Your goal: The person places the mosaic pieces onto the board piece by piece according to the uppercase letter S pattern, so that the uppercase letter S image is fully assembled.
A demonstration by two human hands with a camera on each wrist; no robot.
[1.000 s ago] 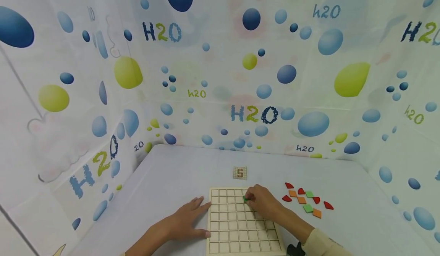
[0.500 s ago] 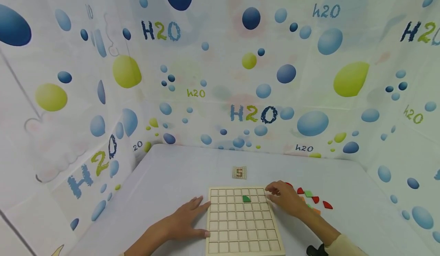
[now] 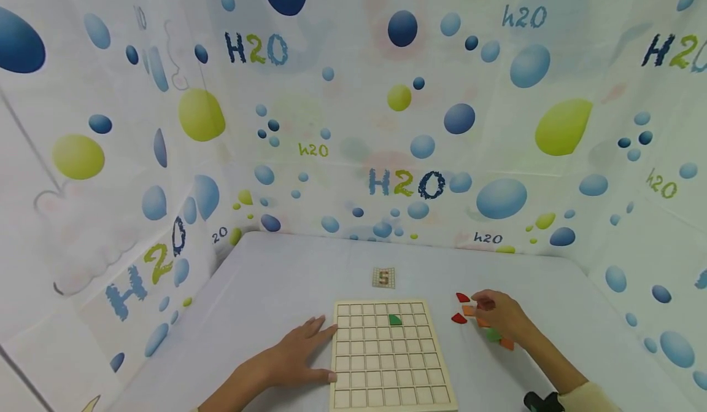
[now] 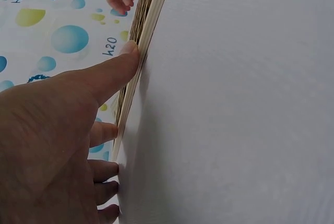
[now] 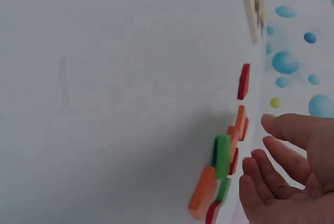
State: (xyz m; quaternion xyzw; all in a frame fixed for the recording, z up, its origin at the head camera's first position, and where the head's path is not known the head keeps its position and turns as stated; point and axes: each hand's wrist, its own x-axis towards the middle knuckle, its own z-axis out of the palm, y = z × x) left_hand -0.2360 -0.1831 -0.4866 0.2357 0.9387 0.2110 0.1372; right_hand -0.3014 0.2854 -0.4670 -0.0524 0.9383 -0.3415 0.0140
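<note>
A wooden grid board lies flat on the white table, and one dark green quarter-round tile sits in a cell of an upper row. My left hand rests with spread fingers against the board's left edge; in the left wrist view its thumb touches that rim. Right of the board, my right hand hovers over loose tiles, fingers relaxed and apart with nothing between them. In the right wrist view the tiles lie just past its fingertips: orange squares, green squares and red quarter-rounds. The hand hides some tiles in the head view.
Beyond the board lies a small square card with a 5- or S-like figure on a grid. A black object is at the right wrist. A white curtain with blue and lime drops and "H2O" lettering encloses the table.
My right hand has let go of the green quarter-round tile in the board and moved right, over the loose tiles. The left hand stays at the board's edge.
</note>
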